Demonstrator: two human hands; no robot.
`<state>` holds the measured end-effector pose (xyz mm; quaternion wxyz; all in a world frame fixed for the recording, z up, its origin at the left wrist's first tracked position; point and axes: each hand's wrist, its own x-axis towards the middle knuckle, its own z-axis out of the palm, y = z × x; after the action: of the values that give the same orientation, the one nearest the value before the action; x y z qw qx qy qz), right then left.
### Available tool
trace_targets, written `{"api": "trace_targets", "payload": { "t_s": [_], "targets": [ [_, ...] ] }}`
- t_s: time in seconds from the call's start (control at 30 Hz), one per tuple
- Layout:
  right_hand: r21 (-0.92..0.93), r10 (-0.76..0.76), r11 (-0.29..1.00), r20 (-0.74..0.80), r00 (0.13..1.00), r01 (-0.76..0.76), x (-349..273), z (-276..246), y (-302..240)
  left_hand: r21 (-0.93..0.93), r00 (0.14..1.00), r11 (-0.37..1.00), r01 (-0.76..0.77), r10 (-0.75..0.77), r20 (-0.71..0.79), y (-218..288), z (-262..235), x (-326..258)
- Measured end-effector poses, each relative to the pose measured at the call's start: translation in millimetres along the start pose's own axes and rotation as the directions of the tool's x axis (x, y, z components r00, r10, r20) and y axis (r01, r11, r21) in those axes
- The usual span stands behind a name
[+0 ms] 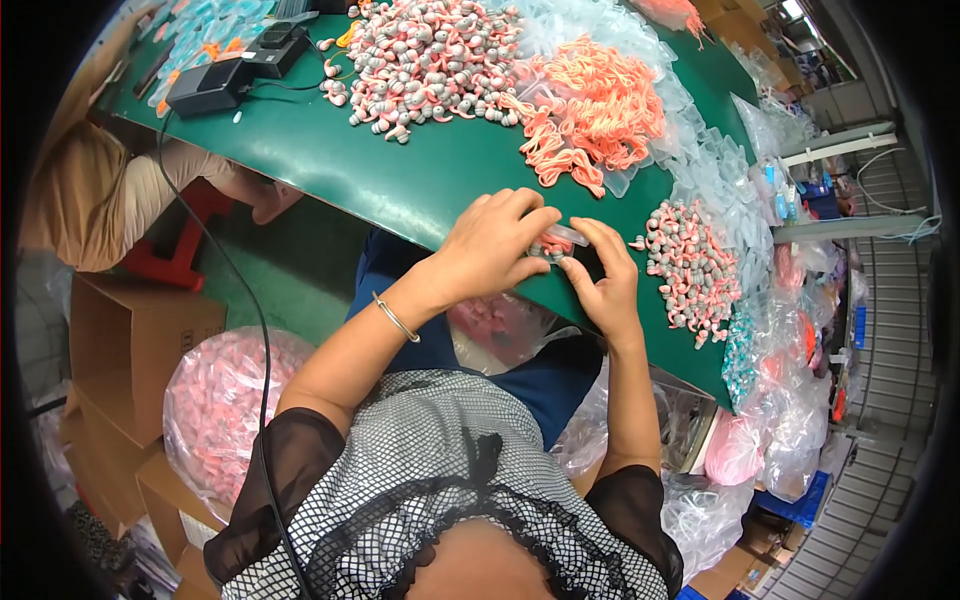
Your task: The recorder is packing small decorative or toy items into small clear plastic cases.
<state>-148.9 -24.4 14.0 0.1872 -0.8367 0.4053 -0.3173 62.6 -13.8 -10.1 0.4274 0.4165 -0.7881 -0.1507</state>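
Forward, at the near edge of the green table (400,185), the left forearm (375,340) and right forearm (632,405) converge. The left hand (495,240) arches, fingers bent; the right hand (612,285) curves inward, thumb opposing fingers. Between them, both pinch a small clear case (568,234) holding orange contents (549,246).

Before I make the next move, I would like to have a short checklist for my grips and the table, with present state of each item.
1. Left grip on the clear case: ok, holding it.
2. Right grip on the case: ok, holding it too.
3. Case fully closed: cannot tell, partly covered.
4. Orange cords on the table: ok, heaped beyond the grips.
5. Cable clear of both grips: ok, hanging to their left.
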Motion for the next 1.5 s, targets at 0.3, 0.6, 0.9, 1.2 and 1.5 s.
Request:
{"api": "trace_targets", "payload": {
  "t_s": [0.3, 0.6, 0.9, 1.2, 1.5],
  "targets": [
    [-0.324, -0.200, 0.934, -0.133, 0.971, 0.148, -8.1, 1.5, -14.6, 0.007, 0.993, 0.995, 0.095, -0.096, 0.070, -2.6, 5.1, 3.0],
    [-0.482, -0.110, 0.871, 0.009, 0.994, 0.101, -5.1, 18.1, -19.6, -0.025, 0.990, 0.991, 0.130, -0.128, 0.060, -4.7, 8.0, 4.2],
    [-0.414, -0.064, 0.909, -0.009, 0.998, 0.055, -4.2, 19.9, -18.9, -0.037, 0.988, 0.989, 0.140, -0.137, 0.064, -3.7, 5.3, 7.2],
    [-0.346, -0.068, 0.936, 0.013, 0.998, 0.068, -3.4, 19.6, -14.5, -0.048, 0.983, 0.986, 0.160, -0.155, 0.100, -4.9, 3.4, 10.0],
    [-0.372, -0.067, 0.926, 0.005, 0.998, 0.064, -10.5, 18.4, -15.2, -0.050, 0.986, 0.989, 0.138, -0.133, 0.097, -6.2, 4.3, 7.8]
  ]
}}
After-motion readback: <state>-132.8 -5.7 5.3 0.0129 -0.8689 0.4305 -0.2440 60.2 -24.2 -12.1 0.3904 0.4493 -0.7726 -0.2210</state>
